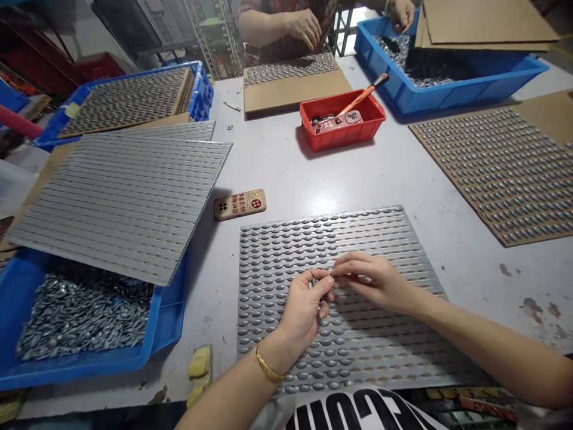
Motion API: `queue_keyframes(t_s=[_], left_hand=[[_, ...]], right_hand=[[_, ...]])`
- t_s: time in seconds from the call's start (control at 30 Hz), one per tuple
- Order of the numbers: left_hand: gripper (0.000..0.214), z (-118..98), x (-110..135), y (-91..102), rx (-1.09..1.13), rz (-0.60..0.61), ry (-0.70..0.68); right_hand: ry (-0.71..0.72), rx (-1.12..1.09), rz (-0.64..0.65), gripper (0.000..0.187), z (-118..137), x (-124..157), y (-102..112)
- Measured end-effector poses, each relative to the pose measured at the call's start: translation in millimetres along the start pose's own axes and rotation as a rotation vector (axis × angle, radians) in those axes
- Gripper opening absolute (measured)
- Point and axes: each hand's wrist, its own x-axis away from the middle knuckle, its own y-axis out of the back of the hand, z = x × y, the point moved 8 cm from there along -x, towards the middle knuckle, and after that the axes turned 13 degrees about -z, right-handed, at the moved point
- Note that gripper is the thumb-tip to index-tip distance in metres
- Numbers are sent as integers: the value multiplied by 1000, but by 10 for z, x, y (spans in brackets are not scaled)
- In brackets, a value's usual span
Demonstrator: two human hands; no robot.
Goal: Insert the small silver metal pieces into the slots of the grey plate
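Many grey pieces on a ridged board, left hand holding several more, right hand narrowed alongside, its hold indiscernible.

One tabletop. Three blue bins; one red tray. Two phones. One orange-handled tool. One gray board beneath wearer's two hands; at least two more gray boards stacked at left. One brown board at right. Two co-worker's hands. One gold bracelet. At least two cardboard sheets on far bin. Gray pieces too many to count.
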Motion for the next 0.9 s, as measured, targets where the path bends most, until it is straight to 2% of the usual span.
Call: queue_keyframes(t_s=[0.1, 0.27, 0.4, 0.5, 0.67, 0.8, 0.9], left_hand=[[27, 25, -4, -17, 10, 15, 34], [21, 29, 34, -52, 42, 32, 74], [23, 24, 71, -5, 85, -32, 97], [25, 43, 87, 18, 88, -51, 98], [14, 83, 100, -32, 32, -5, 89], [18, 78, 107, -47, 55, -10, 109], [24, 84, 101, -30, 104, -43, 136]], right_hand=[[58, 23, 38, 20, 72, 38, -24], [104, 84, 10, 21, -16, 90, -23], [141, 283, -72, 21, -219, 93, 3], [183, 440, -39, 23, -338, 100, -65], [211, 616, 16, 21, -391, 89, -150], [204, 592, 40, 22, -360, 80, -145], [114, 394, -10, 23, -259, 51, -54]])
